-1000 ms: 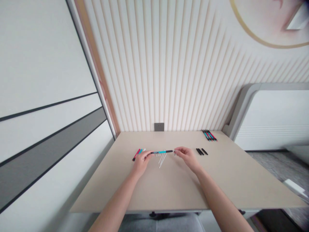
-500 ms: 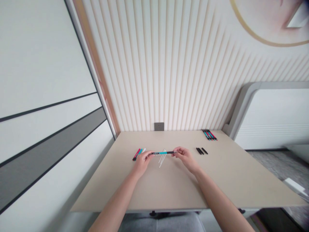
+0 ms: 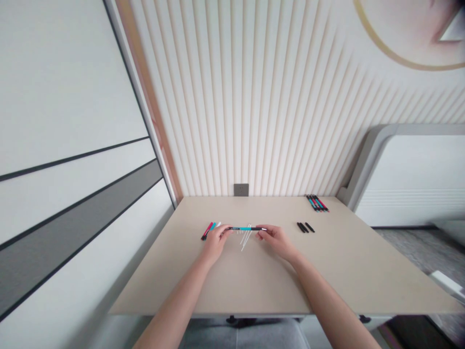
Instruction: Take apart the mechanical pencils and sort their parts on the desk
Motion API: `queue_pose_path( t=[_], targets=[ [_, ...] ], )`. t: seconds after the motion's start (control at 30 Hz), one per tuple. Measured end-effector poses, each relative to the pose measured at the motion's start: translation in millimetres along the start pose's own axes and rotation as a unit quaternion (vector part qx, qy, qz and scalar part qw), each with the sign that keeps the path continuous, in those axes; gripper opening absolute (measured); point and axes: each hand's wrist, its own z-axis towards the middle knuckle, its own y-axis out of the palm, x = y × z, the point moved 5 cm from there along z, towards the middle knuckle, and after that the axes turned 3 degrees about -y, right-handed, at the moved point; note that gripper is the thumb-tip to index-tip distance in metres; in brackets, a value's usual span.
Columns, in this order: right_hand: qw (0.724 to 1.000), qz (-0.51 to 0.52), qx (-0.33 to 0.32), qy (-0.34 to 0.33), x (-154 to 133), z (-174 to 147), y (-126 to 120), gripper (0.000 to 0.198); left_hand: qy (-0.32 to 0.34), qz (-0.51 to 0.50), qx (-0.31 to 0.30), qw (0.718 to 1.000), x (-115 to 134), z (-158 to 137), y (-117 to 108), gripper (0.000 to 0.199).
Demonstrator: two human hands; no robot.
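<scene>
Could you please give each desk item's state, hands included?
Left hand: gripping the pen
Right hand: at pen's right end
Pen: held roughly level
White rods: lying loose
White bits: lying
Black pieces: lying side by side
Far pens: lying lined up
Coloured tubes: lying, partly hidden

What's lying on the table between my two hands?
In the head view, thin white sticks and small white pieces, with the teal pen held above.

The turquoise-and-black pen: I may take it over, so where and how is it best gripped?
Probably by its middle, from above, pinched across the barrel: the pen is slim and straight and runs crosswise between the left hand and right hand, which are at its ends and leave the turquoise stretch bare.
</scene>
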Motion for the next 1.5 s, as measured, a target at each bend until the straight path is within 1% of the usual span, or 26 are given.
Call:
queue_pose_path(
  t=[0.1,0.17,0.27,0.37,0.53,0.63,0.97,1.1,1.2,1.27,1.33,1.43,1.5],
  targets=[
    [0.999,-0.025,-0.04,-0.008,2,-2,1,0.04,0.002,-0.003,0.001,1.0,0,0,0,0.019],
    [0.997,-0.049,-0.058,0.005,6,-3,1,0.047,0.006,-0.002,0.0,1.0,2,0,-1,0.018],
    [0.996,-0.071,-0.047,0.032,12,-3,-1,0.06,0.018,0.007,-0.011,1.0,7,0,-1,0.017],
    [0.996,-0.081,-0.018,0.038,15,-2,-3,0.066,0.03,0.013,-0.017,0.999,10,-1,-2,0.017],
    [0.997,-0.066,-0.024,0.044,16,-2,0,0.072,0.033,0.012,0.011,0.999,7,-1,-3,0.017],
    [0.997,-0.063,-0.017,0.044,15,-2,-1,0.071,0.032,0.008,0.019,0.999,4,-1,-3,0.017],
    [0.997,-0.072,-0.024,0.034,15,-2,0,0.06,0.013,-0.012,0.011,1.0,3,-1,-3,0.021],
    [0.995,-0.092,-0.006,0.025,13,-1,-2,0.05,0.005,-0.016,0.004,1.0,1,-1,-2,0.021],
    [0.996,-0.085,0.021,0.015,10,-1,-5,0.04,0.0,-0.019,0.001,1.0,0,-1,-2,0.02],
    [0.996,-0.08,0.038,0.012,8,0,-8,0.037,-0.003,-0.021,0.0,1.0,0,-1,-2,0.02],
    [0.994,-0.098,0.044,0.006,6,-1,-9,0.039,-0.003,-0.018,-0.002,1.0,2,-1,-3,0.021],
    [0.991,-0.129,0.046,0.002,6,-1,-9,0.053,0.005,-0.009,-0.013,1.0,4,-1,-2,0.02],
    [0.991,-0.125,0.047,0.017,9,-1,-8,0.061,0.01,-0.011,-0.018,1.0,4,-1,-1,0.02]
  ],
)
